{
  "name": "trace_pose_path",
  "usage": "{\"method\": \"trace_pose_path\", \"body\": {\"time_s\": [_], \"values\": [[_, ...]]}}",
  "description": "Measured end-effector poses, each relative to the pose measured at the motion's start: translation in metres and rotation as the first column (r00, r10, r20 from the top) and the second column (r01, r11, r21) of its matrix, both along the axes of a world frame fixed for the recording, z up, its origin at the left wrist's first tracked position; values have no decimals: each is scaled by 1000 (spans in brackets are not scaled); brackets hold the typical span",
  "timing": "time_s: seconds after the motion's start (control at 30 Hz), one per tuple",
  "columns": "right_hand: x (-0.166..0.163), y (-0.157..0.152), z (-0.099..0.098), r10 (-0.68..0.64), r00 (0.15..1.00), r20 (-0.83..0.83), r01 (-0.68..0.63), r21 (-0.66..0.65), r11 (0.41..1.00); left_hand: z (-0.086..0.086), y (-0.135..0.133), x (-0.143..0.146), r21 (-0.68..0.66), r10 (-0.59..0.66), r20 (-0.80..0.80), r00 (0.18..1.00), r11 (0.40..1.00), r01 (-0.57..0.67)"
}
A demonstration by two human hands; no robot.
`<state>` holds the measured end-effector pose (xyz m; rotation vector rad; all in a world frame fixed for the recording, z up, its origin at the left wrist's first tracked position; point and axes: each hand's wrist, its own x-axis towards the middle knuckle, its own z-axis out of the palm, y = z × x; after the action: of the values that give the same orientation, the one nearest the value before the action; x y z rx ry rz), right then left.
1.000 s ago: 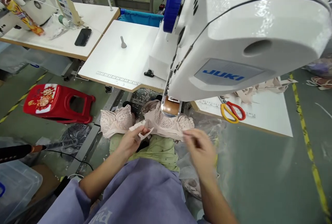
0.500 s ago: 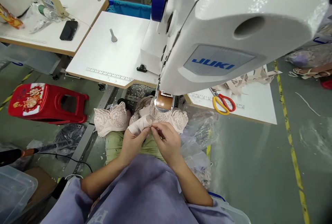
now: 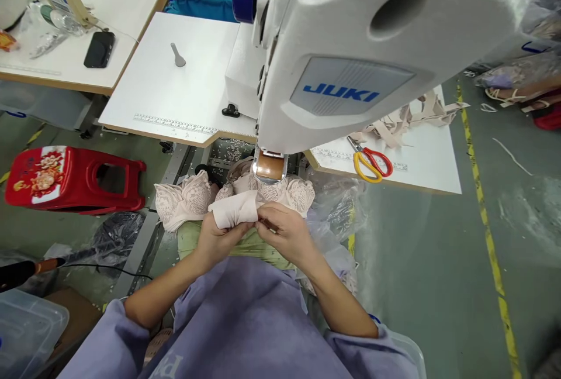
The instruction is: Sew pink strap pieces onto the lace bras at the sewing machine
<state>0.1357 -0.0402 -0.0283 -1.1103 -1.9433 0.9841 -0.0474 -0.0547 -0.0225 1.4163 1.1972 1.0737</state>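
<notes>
Green floor [image 3: 416, 262] spreads toward 4 o'clock of frame centre. White sewing machine [image 3: 346, 69] at 1 o'clock, top cut off. Pale lace garment [image 3: 186, 197] toward 8 o'clock, partly hidden by the machine; one piece or several, cannot tell. Left hand [image 3: 214, 240] and right hand [image 3: 287, 230] both closed on smooth pale band [image 3: 236, 209], also 8 o'clock; much of the left lost behind it, right fingertip contact unclear.

Fabric band [image 3: 236, 210]: pale pink, plain. Lace garment [image 3: 300, 195]: pale pink, openwork pattern. Machine head [image 3: 421, 63]: white, blue lettering [image 3: 358, 96]. Scissors [image 3: 364, 151]: one loop red, one yellow. Stool [image 3: 87, 168]: red, floral print [image 3: 46, 175] on white. Shirt [image 3: 236, 320]: lavender. Bench [image 3: 197, 63]: white.
</notes>
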Motion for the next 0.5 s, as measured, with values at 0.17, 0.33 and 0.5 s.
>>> {"method": "trace_pose_path", "body": {"time_s": [0.17, 0.33, 0.5], "values": [[0, -1, -6, -51, 999, 9, 52, -89, 995, -2, 8, -1, -320, -94, 61, 994, 941, 109], [-7, -5, -9, -145, 988, 52, 150, -106, 983, -7, 9, -3, -345, -123, 3, 992, 931, 116], [-6, -3, -7, -167, 984, 60, 175, -186, 967, -6, 7, -1, -228, -61, -121, 991, 973, 32]]}}
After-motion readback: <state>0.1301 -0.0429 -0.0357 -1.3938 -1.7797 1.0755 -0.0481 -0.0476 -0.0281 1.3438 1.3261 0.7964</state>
